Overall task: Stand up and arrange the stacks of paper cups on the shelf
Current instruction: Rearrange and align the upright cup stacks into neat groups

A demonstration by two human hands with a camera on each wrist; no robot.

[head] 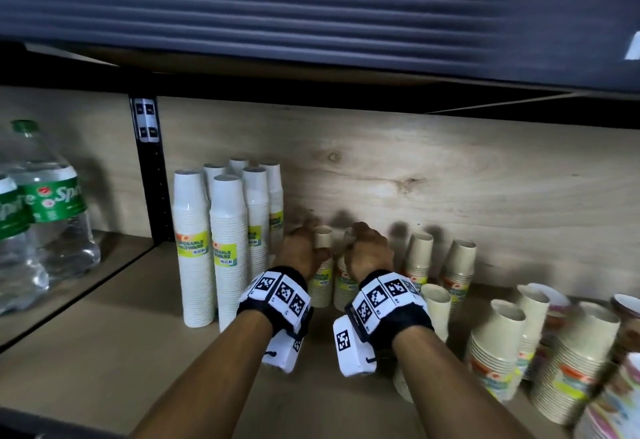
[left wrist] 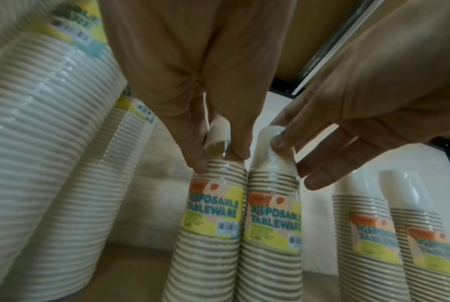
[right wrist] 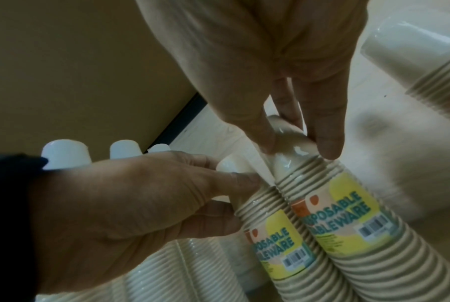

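Note:
Two short beige paper-cup stacks with yellow "Disposable Tableware" labels stand side by side on the wooden shelf (head: 104, 352), close to its back wall. My left hand (head: 306, 238) pinches the top cup of the left stack (head: 320, 286). My right hand (head: 360, 238) pinches the top of the right stack (head: 344, 288). In the left wrist view my left hand (left wrist: 218, 157) grips the left stack (left wrist: 213, 224) beside the right stack (left wrist: 273, 224). In the right wrist view my right hand (right wrist: 296, 147) holds its stack (right wrist: 348, 235). Both stacks look upright and touch each other.
Tall white cup stacks (head: 221, 248) stand just left of my hands. More beige stacks (head: 457, 265) stand to the right, with leaning stacks (head: 495, 352) and coloured plates (head: 616, 404) nearer. Sprite bottles (head: 45, 203) sit past a black post (head: 149, 168). The upper shelf (head: 311, 23) hangs low overhead.

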